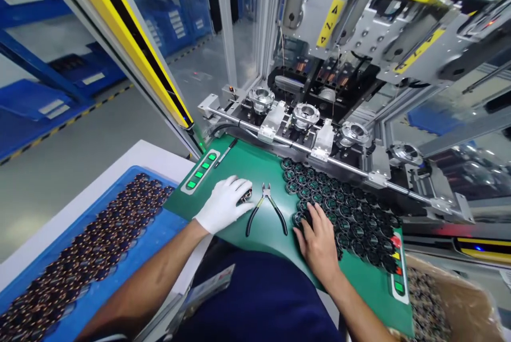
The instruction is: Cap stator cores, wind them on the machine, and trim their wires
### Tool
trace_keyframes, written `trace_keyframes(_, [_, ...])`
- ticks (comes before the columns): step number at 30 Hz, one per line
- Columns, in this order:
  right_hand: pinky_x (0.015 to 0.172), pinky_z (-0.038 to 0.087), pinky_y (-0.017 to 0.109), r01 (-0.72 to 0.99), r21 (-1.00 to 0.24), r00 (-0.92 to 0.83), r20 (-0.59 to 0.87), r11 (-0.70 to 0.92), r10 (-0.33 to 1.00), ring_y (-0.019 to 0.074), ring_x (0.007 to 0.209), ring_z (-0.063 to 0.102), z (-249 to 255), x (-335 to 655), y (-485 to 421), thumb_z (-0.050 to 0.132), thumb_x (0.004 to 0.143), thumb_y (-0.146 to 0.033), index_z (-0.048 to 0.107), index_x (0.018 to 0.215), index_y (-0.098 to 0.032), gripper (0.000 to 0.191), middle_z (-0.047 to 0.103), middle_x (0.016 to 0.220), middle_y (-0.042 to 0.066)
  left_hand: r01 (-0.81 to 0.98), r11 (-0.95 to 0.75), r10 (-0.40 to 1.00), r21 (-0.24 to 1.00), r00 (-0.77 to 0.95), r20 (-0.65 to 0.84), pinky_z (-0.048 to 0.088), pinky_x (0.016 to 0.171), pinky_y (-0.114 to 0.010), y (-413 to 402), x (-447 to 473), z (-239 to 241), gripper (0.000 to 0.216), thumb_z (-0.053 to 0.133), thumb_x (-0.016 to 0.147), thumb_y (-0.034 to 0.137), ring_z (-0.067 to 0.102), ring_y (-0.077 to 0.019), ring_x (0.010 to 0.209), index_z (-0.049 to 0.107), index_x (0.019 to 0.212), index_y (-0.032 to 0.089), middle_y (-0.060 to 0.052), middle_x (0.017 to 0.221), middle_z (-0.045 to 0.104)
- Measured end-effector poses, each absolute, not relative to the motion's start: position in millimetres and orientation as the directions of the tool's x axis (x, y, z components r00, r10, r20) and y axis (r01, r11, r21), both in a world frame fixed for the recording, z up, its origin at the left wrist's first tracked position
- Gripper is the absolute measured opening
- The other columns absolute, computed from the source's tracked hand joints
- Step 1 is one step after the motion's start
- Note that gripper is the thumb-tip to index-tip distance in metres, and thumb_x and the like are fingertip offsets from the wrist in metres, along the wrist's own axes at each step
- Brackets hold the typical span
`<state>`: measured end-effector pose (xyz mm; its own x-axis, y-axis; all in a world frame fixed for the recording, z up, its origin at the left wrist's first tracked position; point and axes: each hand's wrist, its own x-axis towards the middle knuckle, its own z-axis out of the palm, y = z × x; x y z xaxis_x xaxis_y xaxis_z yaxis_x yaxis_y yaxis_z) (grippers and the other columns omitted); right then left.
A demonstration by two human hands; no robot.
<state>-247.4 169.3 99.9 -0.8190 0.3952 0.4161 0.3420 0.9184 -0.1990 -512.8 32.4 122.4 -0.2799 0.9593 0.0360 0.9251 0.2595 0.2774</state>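
Note:
My left hand [227, 203], in a white glove, is closed around a small ring-shaped part [246, 196] just above the green work surface [223, 172]. Its fingers cover most of that part. Bare and curled, my right hand [319, 238] is at the left edge of a large group of black rings [355, 209]. Thumb and fingertips are around one black ring [297, 218], partly hidden by them. Between the hands lie cutting pliers [266, 209], their dark handles spread toward me and their jaws pointing away.
A machine with several round metal fixtures [306, 114] and a long rail [295, 142] stands beyond the surface. At left, a blue tray [157, 243] holds many copper-wound rings. A pen-like tool [225, 153] lies near a green button panel [202, 171]. Bagged parts [429, 299] are at lower right.

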Motion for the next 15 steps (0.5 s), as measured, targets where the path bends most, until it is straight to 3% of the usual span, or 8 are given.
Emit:
trace_keyframes(3, [0.094,0.052,0.057,0.292,-0.228,-0.804,0.468,0.929,0.368,0.0369,0.135,0.045,107.0,-253.3,169.3,0.054,0.093,-0.016,0.064,0.096,-0.015,0.01,0.055,0.136,0.021,0.902,0.32,0.909,0.288,-0.379,0.176,0.036,0.112,-0.053,17.3,-512.7,120.5,0.063,0.053,0.089,0.058,0.042,-0.0362,0.136,0.05,0.136,0.016,-0.014,0.141,0.055])
trace_keyframes(6, [0.094,0.056,0.046,0.138,-0.465,-0.83,0.428,0.874,0.359,0.0297,0.124,0.058,135.9,-265.7,185.7,0.057,0.093,-0.019,0.067,0.098,-0.017,0.011,0.057,0.135,0.018,0.813,0.421,0.741,0.401,-0.564,0.365,0.039,0.113,-0.05,-2.8,-514.8,105.4,0.059,0.05,0.092,0.053,0.048,-0.0324,0.134,0.047,0.137,0.015,-0.017,0.139,0.056])
trace_keyframes(9, [0.091,0.058,0.037,-0.016,-0.655,-0.879,0.369,0.756,0.301,0.0218,0.107,0.068,184.2,-303.9,219.7,0.059,0.094,-0.023,0.069,0.099,-0.021,0.012,0.067,0.122,0.012,0.721,0.483,0.612,0.497,-0.684,0.397,0.046,0.108,-0.047,-17.9,-511.9,83.7,0.055,0.044,0.095,0.05,0.056,-0.0292,0.127,0.044,0.138,0.014,-0.018,0.136,0.058])
trace_keyframes(15, [0.091,0.054,0.038,-0.121,-0.567,-0.892,0.422,0.814,0.162,0.0214,0.105,0.067,255.1,-455.3,307.1,0.062,0.089,-0.029,0.064,0.081,-0.017,0.014,0.069,0.114,0.01,0.679,0.52,0.568,0.517,-0.728,0.385,0.055,0.097,-0.045,-21.5,-499.4,63.8,0.056,0.045,0.095,0.049,0.064,-0.0291,0.118,0.04,0.141,0.018,-0.016,0.128,0.065])
